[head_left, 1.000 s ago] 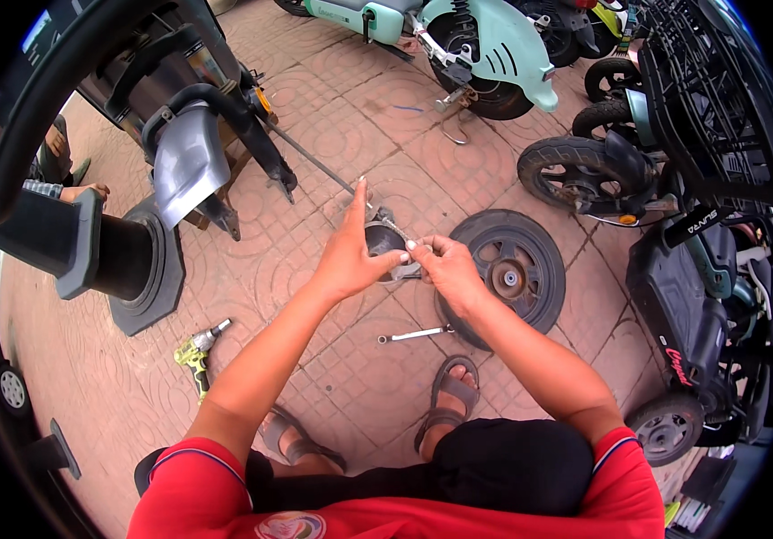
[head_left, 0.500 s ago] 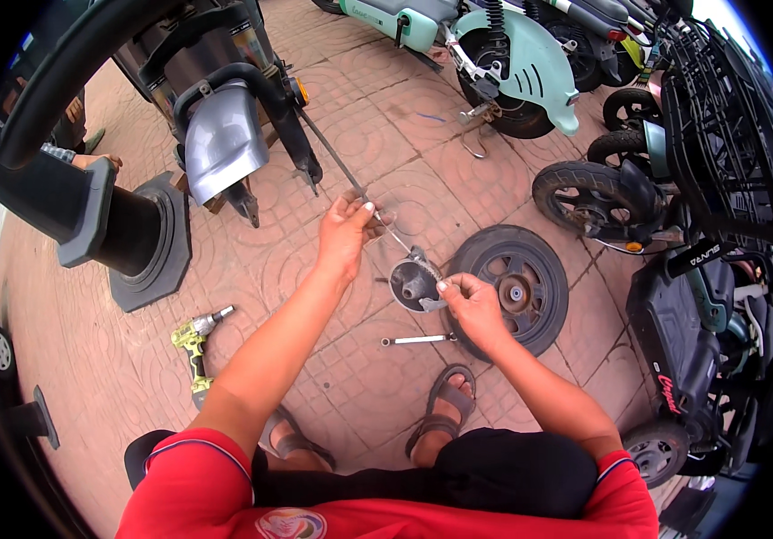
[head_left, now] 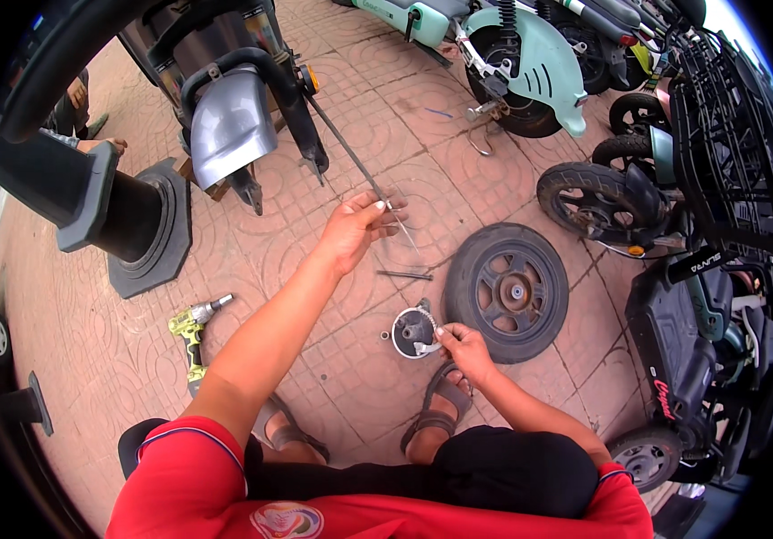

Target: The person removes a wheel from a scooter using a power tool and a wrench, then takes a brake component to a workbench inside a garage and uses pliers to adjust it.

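Out on the far left, below the left hand's grip and off to its side, lies a green power tool [head_left: 190,340]; up and left of that same grip stands a front fork [head_left: 301,130] beside a silver fender [head_left: 235,126]. From the fork a dark cable [head_left: 346,148] slants down and right, and here is the left hand [head_left: 359,232], thumb and fingers closed around its lower end! Beyond the grip a thin bare wire [head_left: 407,236] pokes out, long axis running down and to the right, roughly toward the right hand's side, its tip nearer the left hand. Below that tip, a dark rod [head_left: 404,275] lies nearly crosswise on the paving. Lower again, below and a little right of the left grip, comes the round metal plate [head_left: 413,334], a small nut [head_left: 384,335] just off its left side. The right hand [head_left: 467,352] is on it, thumb and finger pinching the plate's right edge, so the plate sits directly left of that grip; whether it touches the paving, I can't tell. And up and right of the pinch, the black wheel [head_left: 506,292] lies flat.
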{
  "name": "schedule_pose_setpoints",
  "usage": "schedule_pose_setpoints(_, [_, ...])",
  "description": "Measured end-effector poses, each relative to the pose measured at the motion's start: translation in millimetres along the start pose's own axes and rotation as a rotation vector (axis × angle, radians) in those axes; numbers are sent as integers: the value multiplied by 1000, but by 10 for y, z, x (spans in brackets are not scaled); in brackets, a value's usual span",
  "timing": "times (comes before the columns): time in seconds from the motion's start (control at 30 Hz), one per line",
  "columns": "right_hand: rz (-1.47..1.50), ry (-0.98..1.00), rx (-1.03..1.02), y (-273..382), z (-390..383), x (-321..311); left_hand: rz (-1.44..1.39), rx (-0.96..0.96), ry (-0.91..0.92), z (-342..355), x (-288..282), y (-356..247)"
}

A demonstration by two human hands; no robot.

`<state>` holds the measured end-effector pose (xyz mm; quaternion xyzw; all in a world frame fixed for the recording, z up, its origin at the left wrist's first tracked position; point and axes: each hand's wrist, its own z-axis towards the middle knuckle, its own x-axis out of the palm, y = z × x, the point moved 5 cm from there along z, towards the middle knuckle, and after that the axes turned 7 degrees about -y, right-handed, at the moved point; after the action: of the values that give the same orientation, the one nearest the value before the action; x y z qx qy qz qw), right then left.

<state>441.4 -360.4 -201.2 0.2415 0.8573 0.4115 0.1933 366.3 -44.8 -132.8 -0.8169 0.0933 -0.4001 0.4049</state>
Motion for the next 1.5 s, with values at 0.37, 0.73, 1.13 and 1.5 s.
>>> schedule_pose_setpoints(0.37, [-176,464,82,-617,-280,200,-60,-120,70,-58,-116,114])
schedule_pose_setpoints(0.73, [-902,207,-276,-473,-34,-52,110,-131,54,-140,-34,150])
schedule_pose_setpoints(1.13, [-506,-24,-565,1978,361,606,343,-38,129,-253,165,-134])
schedule_pose_setpoints(1.5, [-239,-33,-535,1817,419,682,70,26,-275,-136,146,-59])
